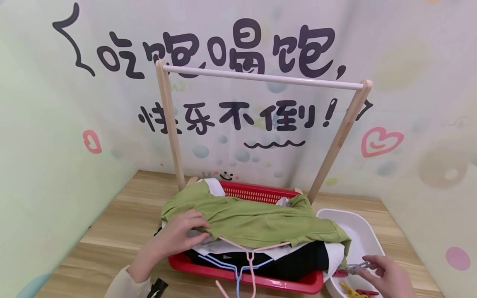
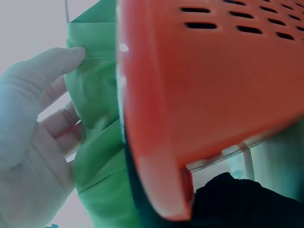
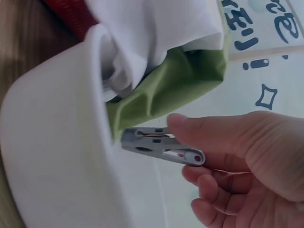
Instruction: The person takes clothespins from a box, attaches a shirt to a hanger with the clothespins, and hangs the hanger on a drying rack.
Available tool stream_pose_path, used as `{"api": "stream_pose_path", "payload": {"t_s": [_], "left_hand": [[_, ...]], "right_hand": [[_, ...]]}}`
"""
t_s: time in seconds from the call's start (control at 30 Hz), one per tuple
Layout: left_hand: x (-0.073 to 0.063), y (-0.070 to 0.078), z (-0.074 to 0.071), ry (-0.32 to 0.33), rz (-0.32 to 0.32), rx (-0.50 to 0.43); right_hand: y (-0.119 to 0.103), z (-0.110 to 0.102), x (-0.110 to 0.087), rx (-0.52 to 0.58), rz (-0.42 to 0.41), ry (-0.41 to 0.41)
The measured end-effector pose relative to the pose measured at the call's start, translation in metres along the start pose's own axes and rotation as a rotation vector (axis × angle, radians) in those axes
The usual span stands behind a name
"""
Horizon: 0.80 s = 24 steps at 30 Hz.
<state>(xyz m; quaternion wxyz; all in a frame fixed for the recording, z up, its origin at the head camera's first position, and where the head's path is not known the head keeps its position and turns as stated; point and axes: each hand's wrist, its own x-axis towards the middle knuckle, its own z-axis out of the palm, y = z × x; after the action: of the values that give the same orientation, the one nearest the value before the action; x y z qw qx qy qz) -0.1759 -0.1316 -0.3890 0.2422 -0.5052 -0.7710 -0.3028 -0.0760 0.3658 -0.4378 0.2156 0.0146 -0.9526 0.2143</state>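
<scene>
A green garment point(image 1: 257, 219) lies spread across the top of a red basket point(image 1: 279, 283). My left hand point(image 1: 179, 236) holds its near left edge; in the left wrist view the thumb lies on the green cloth point(image 2: 102, 104) and the other fingers reach behind it. A pink hanger point(image 1: 250, 260) pokes out from under the garment, with a blue hanger point(image 1: 237, 273) beside it. At the right, my right hand point(image 1: 391, 277) pinches a grey clothespin point(image 3: 156, 143) between thumb and fingers, over the white bin point(image 1: 367, 229). The clothespin is apart from the cloth in the right wrist view.
Behind the basket stands a wooden rack with a white rod point(image 1: 261, 77). White and black clothes point(image 1: 298, 260) lie under the green garment. Yellow clothespins point(image 1: 350, 291) and red ones sit in the white bin. A printed wall closes off the back of the wooden table point(image 1: 112, 231).
</scene>
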Motion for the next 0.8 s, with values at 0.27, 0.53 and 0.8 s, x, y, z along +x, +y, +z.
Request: {"api": "stream_pose_path", "payload": {"t_s": [0.27,0.53,0.8], "left_hand": [[0.015,0.000,0.003,0.160,-0.022,0.038],[0.033,0.002,0.004,0.216,-0.130,0.103],[0.039,0.003,0.004,0.237,-0.202,0.098]], "right_hand": [[-0.034,-0.016,0.013,0.025,-0.034,0.216],[-0.077,-0.029,0.027,0.086,0.023,0.308],[-0.125,-0.033,0.045,0.211,-0.195,0.371]]}}
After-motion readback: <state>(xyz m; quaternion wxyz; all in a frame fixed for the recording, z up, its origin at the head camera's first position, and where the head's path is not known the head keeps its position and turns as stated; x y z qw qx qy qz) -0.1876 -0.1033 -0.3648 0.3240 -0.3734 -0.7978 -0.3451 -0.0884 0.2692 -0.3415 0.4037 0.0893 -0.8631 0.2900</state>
